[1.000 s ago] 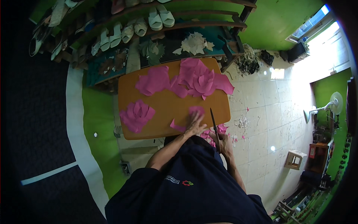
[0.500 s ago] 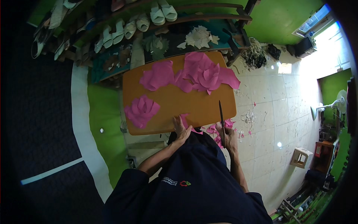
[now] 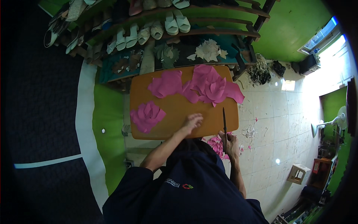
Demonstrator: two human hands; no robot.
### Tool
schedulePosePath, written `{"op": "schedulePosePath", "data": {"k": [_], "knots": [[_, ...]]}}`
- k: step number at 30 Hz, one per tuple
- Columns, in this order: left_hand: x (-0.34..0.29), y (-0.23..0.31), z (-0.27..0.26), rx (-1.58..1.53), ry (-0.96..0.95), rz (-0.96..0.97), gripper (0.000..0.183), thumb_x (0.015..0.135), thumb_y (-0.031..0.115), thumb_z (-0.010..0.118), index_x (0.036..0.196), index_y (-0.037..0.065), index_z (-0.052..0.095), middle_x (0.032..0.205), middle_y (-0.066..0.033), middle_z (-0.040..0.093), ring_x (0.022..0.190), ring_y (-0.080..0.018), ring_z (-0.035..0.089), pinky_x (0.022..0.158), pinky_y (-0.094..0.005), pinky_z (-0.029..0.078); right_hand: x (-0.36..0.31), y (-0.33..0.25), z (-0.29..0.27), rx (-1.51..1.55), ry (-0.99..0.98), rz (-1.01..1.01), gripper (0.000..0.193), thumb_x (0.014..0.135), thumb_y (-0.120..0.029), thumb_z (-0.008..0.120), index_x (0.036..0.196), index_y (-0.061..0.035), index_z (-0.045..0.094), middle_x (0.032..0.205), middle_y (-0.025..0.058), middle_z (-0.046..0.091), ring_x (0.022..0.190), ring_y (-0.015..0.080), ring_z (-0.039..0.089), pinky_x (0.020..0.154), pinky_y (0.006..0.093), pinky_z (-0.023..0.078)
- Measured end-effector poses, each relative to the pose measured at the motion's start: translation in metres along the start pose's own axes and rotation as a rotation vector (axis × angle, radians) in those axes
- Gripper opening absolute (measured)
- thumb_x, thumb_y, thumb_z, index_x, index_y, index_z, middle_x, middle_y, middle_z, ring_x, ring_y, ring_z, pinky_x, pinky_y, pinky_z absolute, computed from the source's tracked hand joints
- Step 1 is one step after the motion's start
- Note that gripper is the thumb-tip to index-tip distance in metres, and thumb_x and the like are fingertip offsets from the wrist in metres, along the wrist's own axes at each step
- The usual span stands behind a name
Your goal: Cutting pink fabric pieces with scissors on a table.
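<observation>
While R hand (image 3: 231, 142) grips 1 dark blade (image 3: 224, 119), L hand (image 3: 193, 122) (blurred) loosely spread over 1 tbl (image 3: 174, 111) w/ 3+ pink pcs (image 3: 147, 117).

The pink pieces (image 3: 166, 84) look matt, the blade (image 3: 224, 118) metallic, the tabletop (image 3: 173, 112) smooth, the floor tiles (image 3: 264, 158) glossy.

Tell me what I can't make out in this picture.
Left hand: blurred in the head view; contact with the table is unclear.
Dark-bladed tool: handle partly covered by the right hand, head view.
Pink scraps: partly hidden by that hand and dark clothing, head view.
Topmost white shoe: cut off by the head view's upper edge.
</observation>
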State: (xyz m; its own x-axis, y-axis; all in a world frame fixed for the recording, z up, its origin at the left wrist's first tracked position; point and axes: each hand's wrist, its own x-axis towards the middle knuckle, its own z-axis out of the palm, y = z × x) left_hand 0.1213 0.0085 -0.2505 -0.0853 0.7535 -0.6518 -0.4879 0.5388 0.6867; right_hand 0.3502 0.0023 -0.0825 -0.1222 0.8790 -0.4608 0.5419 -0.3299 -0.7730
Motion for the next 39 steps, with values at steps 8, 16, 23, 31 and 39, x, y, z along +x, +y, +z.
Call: {"op": "schedulePosePath", "data": {"k": [8,16,23,31,39], "knots": [[0.094,0.087,-0.17,-0.521,0.828,0.287,0.008,0.082,0.003,0.063,0.089,0.004,0.061,0.08,-0.0054,0.058,0.062,-0.0148,0.057,0.058,-0.0294,0.05,-0.008,-0.033,-0.004,0.008,-0.064,0.119,0.062,0.087,-0.059,0.065,0.061,-0.0036,0.053,0.051,-0.002,0.04,0.05,0.0088,0.038,0.046,0.0323,0.025],[0.125,0.083,-0.096,0.267,0.558,0.441,0.024,0.084,0.008,0.07,0.107,0.0,0.07,0.088,-0.0089,0.069,0.081,-0.0174,0.064,0.075,-0.0301,0.052,0.004,-0.001,-0.002,0.025,0.001,0.12,0.06,0.088,-0.058,0.067,0.07,-0.0002,0.064,0.05,-0.001,0.043,0.051,0.0068,0.042,0.047,0.0315,0.03],[0.152,0.089,-0.068,1.151,0.533,0.556,0.057,0.084,0.014,0.074,0.135,0.003,0.054,0.128,-0.0195,0.059,0.122,-0.0335,0.055,0.103,-0.0429,0.045,0.002,0.007,0.0,-0.012,0.072,0.114,0.062,0.086,-0.06,0.067,0.078,0.0012,0.07,0.052,0.0033,0.049,0.054,0.0095,0.043,0.051,0.034,0.035],[0.175,0.093,-0.077,0.943,0.389,0.358,0.074,0.078,0.014,0.076,0.144,0.006,0.043,0.139,-0.0219,0.051,0.131,-0.0393,0.045,0.109,-0.0461,0.039,-0.004,0.008,-0.002,0.094,0.131,0.181,0.055,0.087,-0.054,0.071,0.071,-0.002,0.065,0.055,-0.0046,0.046,0.052,0.0052,0.038,0.047,0.0292,0.026],[0.147,0.113,-0.071,0.853,0.239,0.351,0.048,0.069,0.004,0.075,0.114,0.002,0.056,0.102,-0.0108,0.067,0.085,-0.0252,0.065,0.081,-0.0371,0.056,0.008,0.005,-0.008,-0.006,0.051,0.191,0.064,0.085,-0.063,0.067,0.083,-0.0002,0.073,0.05,0.0024,0.047,0.051,0.0103,0.046,0.051,0.033,0.036]]}}
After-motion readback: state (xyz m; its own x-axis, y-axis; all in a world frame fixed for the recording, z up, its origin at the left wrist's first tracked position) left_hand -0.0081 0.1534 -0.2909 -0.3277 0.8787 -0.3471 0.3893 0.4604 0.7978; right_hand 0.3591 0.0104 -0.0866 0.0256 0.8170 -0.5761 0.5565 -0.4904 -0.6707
